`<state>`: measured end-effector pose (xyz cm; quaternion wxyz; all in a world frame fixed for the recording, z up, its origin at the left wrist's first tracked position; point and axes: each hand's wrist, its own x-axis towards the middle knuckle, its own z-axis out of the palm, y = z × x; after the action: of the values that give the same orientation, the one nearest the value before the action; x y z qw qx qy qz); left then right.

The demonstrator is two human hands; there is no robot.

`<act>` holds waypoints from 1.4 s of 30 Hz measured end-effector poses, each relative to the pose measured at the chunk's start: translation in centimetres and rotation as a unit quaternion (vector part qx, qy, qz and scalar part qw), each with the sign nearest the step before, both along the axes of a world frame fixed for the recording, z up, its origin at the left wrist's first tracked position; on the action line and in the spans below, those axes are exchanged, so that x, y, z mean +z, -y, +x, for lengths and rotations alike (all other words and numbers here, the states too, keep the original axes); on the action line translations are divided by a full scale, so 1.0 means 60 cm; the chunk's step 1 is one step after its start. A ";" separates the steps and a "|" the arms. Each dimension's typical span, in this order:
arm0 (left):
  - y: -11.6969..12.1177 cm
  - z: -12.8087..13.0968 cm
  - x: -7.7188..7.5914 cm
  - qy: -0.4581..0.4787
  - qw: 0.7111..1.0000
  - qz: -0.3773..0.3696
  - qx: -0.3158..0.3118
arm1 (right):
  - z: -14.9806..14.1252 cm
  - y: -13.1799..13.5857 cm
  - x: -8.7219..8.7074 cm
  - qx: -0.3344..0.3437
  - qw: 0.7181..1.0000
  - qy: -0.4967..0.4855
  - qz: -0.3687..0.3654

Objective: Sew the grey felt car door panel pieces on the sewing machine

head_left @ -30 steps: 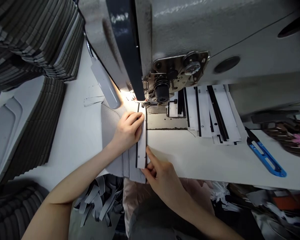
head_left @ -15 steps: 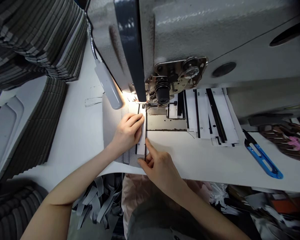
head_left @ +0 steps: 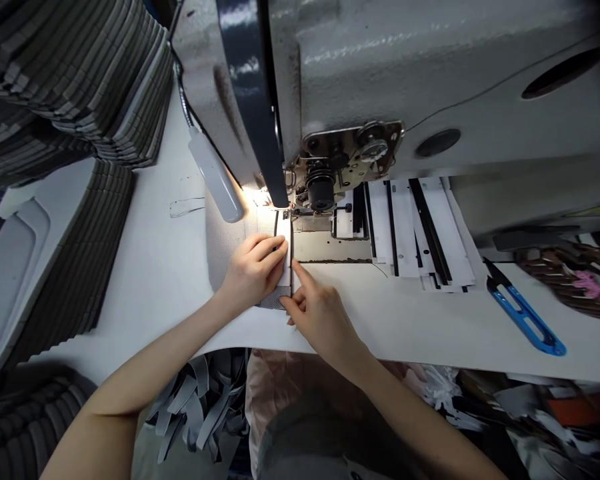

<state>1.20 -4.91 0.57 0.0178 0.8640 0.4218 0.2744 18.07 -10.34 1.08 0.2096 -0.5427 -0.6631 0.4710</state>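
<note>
Head view: the left hand (head_left: 253, 272) lay flat on a grey mesh fabric panel (head_left: 225, 247), its fingers (head_left: 273, 243) pressing a white strip with a black edge (head_left: 284, 267) just in front of the sewing machine's presser foot (head_left: 286, 215). The right hand (head_left: 320, 317) rested just beside it, the hands apart, its index fingertip (head_left: 297, 269) on the strip's edge; any grip was hidden. The panel lay on the white surface (head_left: 380, 313), with blue thread snips (head_left: 523, 317) well off to the right.
</note>
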 end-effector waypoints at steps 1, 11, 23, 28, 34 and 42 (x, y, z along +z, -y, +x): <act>0.005 -0.001 -0.001 0.000 1.000 0.002 0.004 | 0.000 -0.003 -0.001 -0.005 1.000 0.002 -0.001; -0.018 -0.004 -0.005 0.002 1.000 0.027 -0.012 | -0.004 -0.040 0.004 -0.030 0.999 -0.007 0.010; -0.032 -0.010 -0.012 0.037 0.998 0.031 -0.045 | -0.010 -0.091 0.017 -0.045 0.999 -0.009 0.021; -0.025 -0.016 -0.010 0.019 0.998 0.025 -0.063 | -0.012 -0.108 0.015 -0.046 0.998 0.021 0.035; -0.018 -0.036 -0.009 0.009 0.995 0.010 -0.102 | 0.028 -0.089 -0.015 -0.036 0.971 0.056 0.231; -0.024 -0.035 -0.008 0.041 0.995 -0.005 -0.089 | 0.045 -0.082 -0.030 0.131 0.768 0.230 0.583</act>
<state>-0.93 -3.48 0.09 0.0639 0.8861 0.3432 0.3050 20.76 -5.42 -0.74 0.2631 -0.3159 -0.9034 -0.1221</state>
